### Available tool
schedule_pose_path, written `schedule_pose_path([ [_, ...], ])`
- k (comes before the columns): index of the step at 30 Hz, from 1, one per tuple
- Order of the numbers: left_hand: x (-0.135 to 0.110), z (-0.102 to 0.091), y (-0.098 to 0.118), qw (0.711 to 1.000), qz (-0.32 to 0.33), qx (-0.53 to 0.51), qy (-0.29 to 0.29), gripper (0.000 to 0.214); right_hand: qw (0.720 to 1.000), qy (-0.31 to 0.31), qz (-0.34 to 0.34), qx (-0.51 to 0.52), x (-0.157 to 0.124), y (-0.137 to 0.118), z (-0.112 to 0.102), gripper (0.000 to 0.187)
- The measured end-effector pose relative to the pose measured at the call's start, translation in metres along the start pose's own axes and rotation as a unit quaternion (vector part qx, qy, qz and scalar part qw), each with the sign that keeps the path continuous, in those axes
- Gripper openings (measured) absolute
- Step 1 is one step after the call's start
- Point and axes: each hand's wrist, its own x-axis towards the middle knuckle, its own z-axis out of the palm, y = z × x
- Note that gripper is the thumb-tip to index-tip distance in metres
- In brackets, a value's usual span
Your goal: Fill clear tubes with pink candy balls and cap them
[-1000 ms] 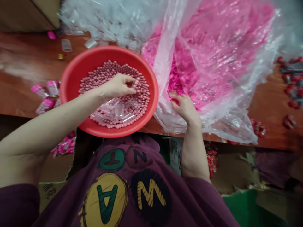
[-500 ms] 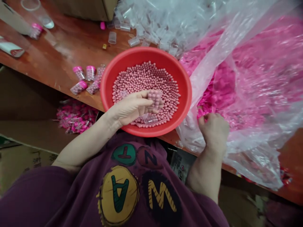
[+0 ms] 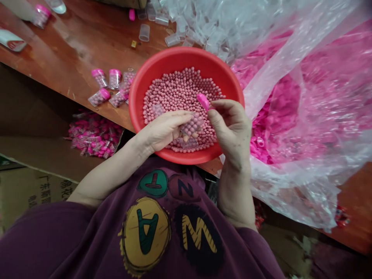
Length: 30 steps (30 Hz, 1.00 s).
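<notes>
My left hand (image 3: 164,130) is closed round a small clear vial (image 3: 191,124) filled with pink beads, held over the near side of a red bowl (image 3: 142,81). The bowl holds a heap of pink beads (image 3: 180,91) and a few empty clear vials. Over the same bowl, my right hand (image 3: 231,124) pinches a pink cap (image 3: 202,101) between thumb and fingertips, just above and to the right of the vial's mouth. Cap and vial are apart.
A clear bag of pink caps (image 3: 293,100) lies right of the bowl. A heap of empty clear vials (image 3: 192,19) sits behind it. Several capped, filled vials (image 3: 110,87) lie left on the wooden table (image 3: 72,50), with more in a box (image 3: 93,137) below.
My right hand has left the bag of caps and come over the bowl with a pink cap. The left hand has lifted the filled vial out of the beads.
</notes>
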Motion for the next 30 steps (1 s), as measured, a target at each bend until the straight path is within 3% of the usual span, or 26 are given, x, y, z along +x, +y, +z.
schedule_pose_path([
  [3, -0.001, -0.002, 0.001, 1.0, 0.011, -0.006, 0.006, 0.016, 0.999, -0.039, 0.006, -0.012, -0.005, -0.002, 0.006, 0.027],
  [9, -0.002, -0.005, 0.0, 1.0, 0.016, 0.009, 0.005, 0.018, 0.992, -0.122, -0.015, -0.021, -0.015, -0.006, -0.01, 0.03],
  [15, -0.003, -0.007, -0.002, 0.999, 0.02, 0.019, 0.027, 0.019, 1.0, -0.018, 0.007, 0.015, -0.016, 0.011, -0.006, 0.031],
  [18, -0.005, -0.006, -0.002, 0.999, 0.02, 0.017, 0.025, 0.018, 1.0, 0.005, -0.002, 0.014, -0.014, 0.011, 0.0, 0.026],
  [24, -0.008, -0.004, -0.003, 0.999, 0.027, 0.012, 0.03, 0.016, 0.995, -0.025, -0.058, -0.079, -0.015, -0.003, 0.008, 0.015],
  [30, -0.007, -0.007, -0.004, 0.998, 0.051, 0.022, 0.039, 0.016, 0.976, -0.06, -0.134, -0.16, -0.015, -0.004, -0.01, 0.01],
])
